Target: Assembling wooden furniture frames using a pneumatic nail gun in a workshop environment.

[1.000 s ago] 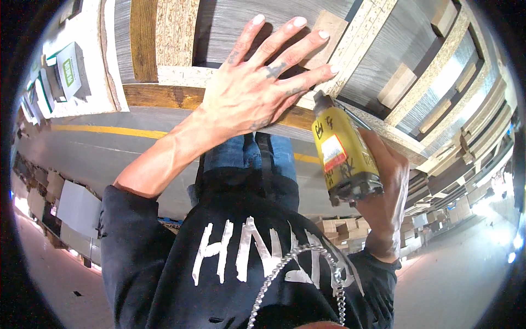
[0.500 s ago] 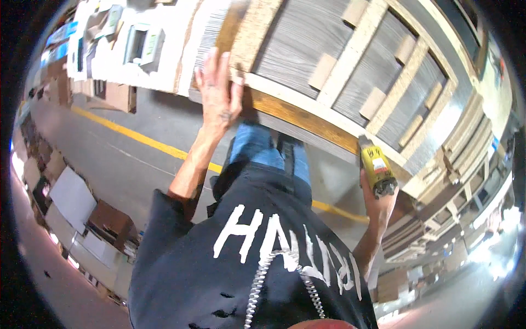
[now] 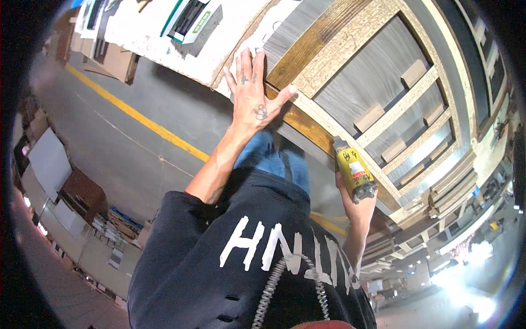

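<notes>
Grey concrete floor [image 3: 137,82] with a yellow line below me. Left hand [image 3: 253,96] lies spread flat on the pale wooden slatted frame [image 3: 350,60]; right hand [image 3: 350,200] is wrapped tight around a yellow power nailer [image 3: 354,172].

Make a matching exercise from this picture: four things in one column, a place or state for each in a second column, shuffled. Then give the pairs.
Things:
1. left hand
2. yellow tool
3. floor line
4. wood blocks

Places or states:
A. painted yellow across the grey concrete
B. spread flat on the frame's edge
C. gripped in the right hand, nose at the frame's near rail
D. lying between the frame's slats, on the grey panel

Pairs: 1-B, 2-C, 3-A, 4-D
</notes>
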`<state>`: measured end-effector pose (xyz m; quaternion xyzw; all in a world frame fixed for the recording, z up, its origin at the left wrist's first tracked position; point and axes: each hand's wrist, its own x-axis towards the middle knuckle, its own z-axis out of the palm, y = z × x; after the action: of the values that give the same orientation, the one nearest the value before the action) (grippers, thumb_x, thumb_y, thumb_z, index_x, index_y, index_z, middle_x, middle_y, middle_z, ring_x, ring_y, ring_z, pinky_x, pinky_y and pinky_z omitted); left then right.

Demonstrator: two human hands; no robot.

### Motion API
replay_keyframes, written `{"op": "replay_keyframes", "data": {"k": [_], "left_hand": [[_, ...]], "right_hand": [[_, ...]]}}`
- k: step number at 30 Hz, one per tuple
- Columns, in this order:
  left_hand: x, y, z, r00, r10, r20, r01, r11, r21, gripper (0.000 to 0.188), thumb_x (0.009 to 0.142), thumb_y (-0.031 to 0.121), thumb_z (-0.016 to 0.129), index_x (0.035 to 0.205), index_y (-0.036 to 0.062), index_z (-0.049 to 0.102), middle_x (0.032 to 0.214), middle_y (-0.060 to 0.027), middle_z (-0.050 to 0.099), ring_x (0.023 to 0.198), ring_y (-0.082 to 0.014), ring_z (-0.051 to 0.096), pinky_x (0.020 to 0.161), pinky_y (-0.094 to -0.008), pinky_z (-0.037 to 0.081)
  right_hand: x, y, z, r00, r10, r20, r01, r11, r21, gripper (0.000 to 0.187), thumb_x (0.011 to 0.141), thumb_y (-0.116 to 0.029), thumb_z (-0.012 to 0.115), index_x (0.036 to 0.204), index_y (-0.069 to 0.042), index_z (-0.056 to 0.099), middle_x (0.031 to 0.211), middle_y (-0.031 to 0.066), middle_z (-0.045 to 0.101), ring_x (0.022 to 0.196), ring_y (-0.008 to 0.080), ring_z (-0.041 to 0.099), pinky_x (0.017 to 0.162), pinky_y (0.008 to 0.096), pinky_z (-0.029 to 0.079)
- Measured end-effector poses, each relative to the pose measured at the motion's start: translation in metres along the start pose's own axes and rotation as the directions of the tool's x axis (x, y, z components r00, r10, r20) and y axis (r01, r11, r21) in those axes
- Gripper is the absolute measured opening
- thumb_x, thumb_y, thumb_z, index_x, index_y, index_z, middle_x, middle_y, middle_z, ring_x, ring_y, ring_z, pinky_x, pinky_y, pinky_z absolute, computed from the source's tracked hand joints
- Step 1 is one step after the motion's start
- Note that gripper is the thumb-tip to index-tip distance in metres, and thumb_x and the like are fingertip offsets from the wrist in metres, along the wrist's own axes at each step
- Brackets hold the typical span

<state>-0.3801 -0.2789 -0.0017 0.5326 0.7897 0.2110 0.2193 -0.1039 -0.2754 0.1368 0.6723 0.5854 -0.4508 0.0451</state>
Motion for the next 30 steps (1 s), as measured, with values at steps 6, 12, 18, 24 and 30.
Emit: {"op": "replay_keyframes", "data": {"k": [6, 12, 18, 24, 30], "left_hand": [[0.025, 0.009, -0.008, 0.996, -0.072, 0.057, 0.067, 0.993, 0.093, 0.107, 0.076, 0.073, 0.064, 0.151, 0.0050, 0.030, 0.155, -0.0323, 0.020, 0.146, -0.0455, 0.017, 0.115, -0.0655, 0.000], [0.032, 0.005, -0.008, 0.996, -0.025, 0.086, 0.022, 0.999, 0.035, 0.101, 0.077, 0.070, 0.066, 0.153, 0.0137, 0.029, 0.156, -0.0307, 0.016, 0.146, -0.0463, 0.017, 0.114, -0.0675, 0.003], [0.036, -0.001, -0.012, 0.985, 0.105, 0.138, -0.109, 0.994, 0.017, 0.082, 0.081, 0.061, 0.067, 0.151, 0.0316, 0.035, 0.159, -0.0277, 0.011, 0.147, -0.0467, 0.012, 0.114, -0.0670, 0.006], [0.027, -0.012, -0.023, 0.968, 0.179, 0.175, -0.170, 0.983, -0.068, 0.078, 0.079, 0.058, 0.069, 0.148, 0.0355, 0.040, 0.162, -0.0196, 0.011, 0.148, -0.0428, 0.012, 0.115, -0.0671, 0.003], [0.040, -0.014, -0.021, 0.848, 0.443, 0.291, -0.456, 0.890, -0.028, 0.061, 0.076, 0.055, 0.070, 0.134, 0.0456, 0.056, 0.162, -0.0071, 0.019, 0.149, -0.0360, 0.017, 0.113, -0.0706, 0.007]], "right_hand": [[0.027, -0.044, 0.012, 0.998, -0.042, -0.039, 0.041, 0.999, -0.030, 0.042, 0.077, -0.020, 0.078, 0.112, -0.002, 0.062, 0.093, 0.0174, 0.071, 0.085, 0.0288, 0.071, 0.079, 0.0341, 0.053], [0.046, -0.065, 0.020, 0.997, -0.016, -0.072, 0.016, 1.000, 0.010, 0.040, 0.077, -0.021, 0.079, 0.107, -0.001, 0.063, 0.089, 0.0162, 0.070, 0.084, 0.0274, 0.071, 0.077, 0.0349, 0.053], [0.065, -0.083, 0.026, 0.992, -0.124, -0.007, 0.125, 0.991, 0.050, 0.038, 0.075, -0.013, 0.078, 0.109, -0.003, 0.064, 0.090, 0.0162, 0.071, 0.086, 0.0301, 0.072, 0.077, 0.0358, 0.053], [0.067, -0.093, 0.030, 0.994, -0.105, 0.039, 0.107, 0.993, -0.058, 0.041, 0.070, -0.006, 0.075, 0.109, -0.003, 0.061, 0.091, 0.0183, 0.070, 0.087, 0.0361, 0.070, 0.078, 0.0397, 0.054], [0.070, -0.084, 0.032, 0.982, -0.151, 0.113, 0.155, 0.988, -0.026, 0.044, 0.069, -0.005, 0.077, 0.109, -0.004, 0.061, 0.092, 0.0183, 0.070, 0.084, 0.0353, 0.070, 0.077, 0.0390, 0.055]]}}
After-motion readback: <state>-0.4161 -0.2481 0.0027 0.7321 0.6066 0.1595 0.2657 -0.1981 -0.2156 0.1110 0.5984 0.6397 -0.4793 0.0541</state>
